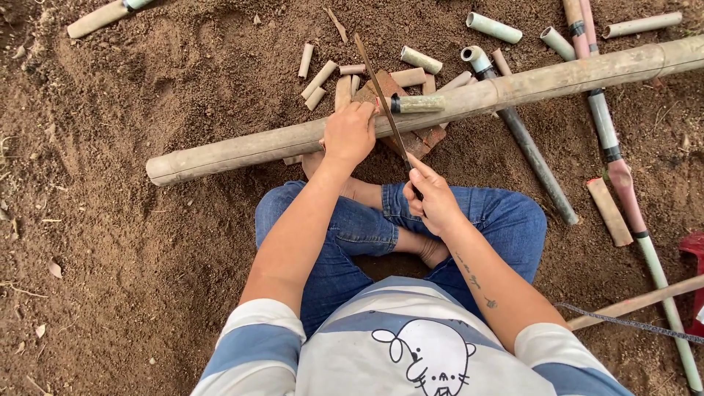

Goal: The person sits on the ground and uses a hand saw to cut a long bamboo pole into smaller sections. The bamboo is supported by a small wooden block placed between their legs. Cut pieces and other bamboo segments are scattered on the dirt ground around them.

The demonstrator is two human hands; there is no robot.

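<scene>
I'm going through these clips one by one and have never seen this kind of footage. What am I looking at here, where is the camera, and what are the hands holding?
There is no machine here: this is one picture from a camera worn on a person's head, looking down at their own two bare hands. The person sits cross-legged in jeans on bare brown soil. A long bamboo pole lies across in front of them, resting over a reddish brick. The left hand presses down on the pole. The right hand grips the handle end of a thin saw blade that crosses the pole at an angle. Beyond the pole lie many short cut bamboo pieces. To the right are more bamboo poles, some with dark bands.
</scene>
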